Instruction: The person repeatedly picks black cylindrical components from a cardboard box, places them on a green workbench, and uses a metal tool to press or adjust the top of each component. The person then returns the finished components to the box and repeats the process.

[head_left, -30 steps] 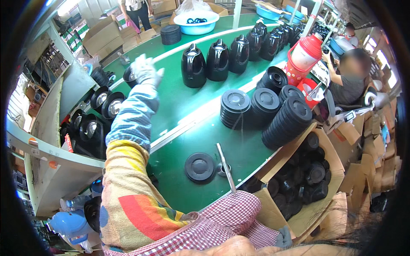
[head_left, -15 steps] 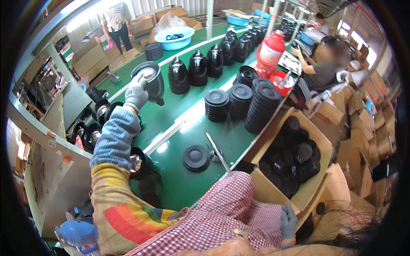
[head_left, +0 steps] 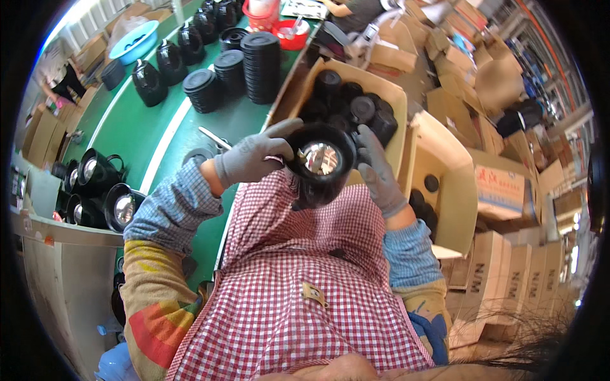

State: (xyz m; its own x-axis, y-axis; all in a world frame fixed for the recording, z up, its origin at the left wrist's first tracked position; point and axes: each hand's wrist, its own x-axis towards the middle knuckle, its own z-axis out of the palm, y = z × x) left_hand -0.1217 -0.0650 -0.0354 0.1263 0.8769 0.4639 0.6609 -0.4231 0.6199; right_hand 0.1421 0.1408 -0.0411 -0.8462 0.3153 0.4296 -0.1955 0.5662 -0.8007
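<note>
Black and glossy, a kettle body (head_left: pixel 319 166) with a shiny metal floor showing through its open mouth sits between the person's two grey-gloved hands, held up over the red-checked apron (head_left: pixel 298 298). The left hand (head_left: pixel 251 157) grips the kettle body's left side, fingers curled over its rim. The right hand (head_left: pixel 376 168) presses against its right side, fingers spread up along the wall. Just beyond the kettle body stands a cardboard box (head_left: pixel 397 105) filled with black parts. Left of the kettle body runs a green conveyor belt (head_left: pixel 136 130), which carries stacks of black lids (head_left: pixel 232 76) and a row of other black kettle bodies (head_left: pixel 165 63). More kettle bodies (head_left: pixel 101 187) lie clustered well to the left of the held one, at the belt's near edge.
</note>
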